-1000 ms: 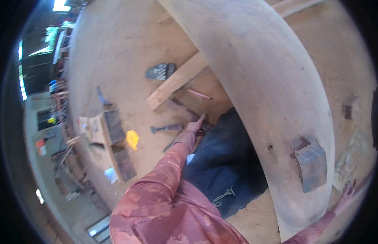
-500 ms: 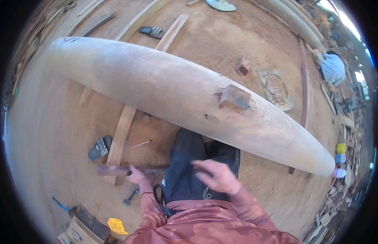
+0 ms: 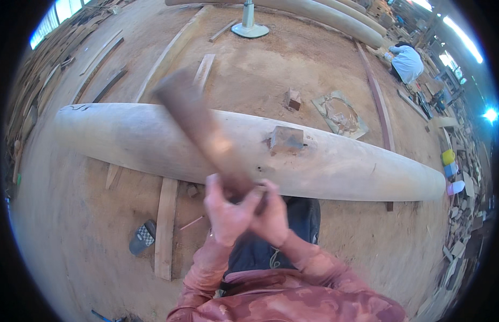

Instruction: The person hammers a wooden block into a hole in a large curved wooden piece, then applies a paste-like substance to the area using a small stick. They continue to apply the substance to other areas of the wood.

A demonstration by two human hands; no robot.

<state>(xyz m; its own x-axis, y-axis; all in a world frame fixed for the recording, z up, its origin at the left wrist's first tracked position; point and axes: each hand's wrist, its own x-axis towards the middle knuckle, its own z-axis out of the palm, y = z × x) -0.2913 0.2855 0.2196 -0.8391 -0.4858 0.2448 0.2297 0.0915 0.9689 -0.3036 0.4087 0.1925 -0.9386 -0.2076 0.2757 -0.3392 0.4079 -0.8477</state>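
A long dark brown piece of wood (image 3: 193, 118), smeared by motion, is raised before me and slants up to the left. My left hand (image 3: 228, 214) is closed around its near end. Right beside it, my right hand (image 3: 272, 219) is closed on the same end, its fingers partly hidden. Beyond my hands a long pale wooden log (image 3: 335, 161), smooth and tapering at both ends, lies crosswise. On top of the log sits a small wooden block (image 3: 286, 138), a little right of my hands.
Planks (image 3: 166, 231) run beneath the log. A slipper (image 3: 142, 238) and a thin pink stick (image 3: 192, 222) lie on the dirt floor at left. Farther off are another block (image 3: 293, 99), a square panel (image 3: 340, 115), a fan base (image 3: 250, 28) and a crouching person (image 3: 407, 63).
The brown piece of wood has swung up from beside my left leg to in front of me. My right hand, earlier free over my lap, has joined my left on it. My view has tilted up.
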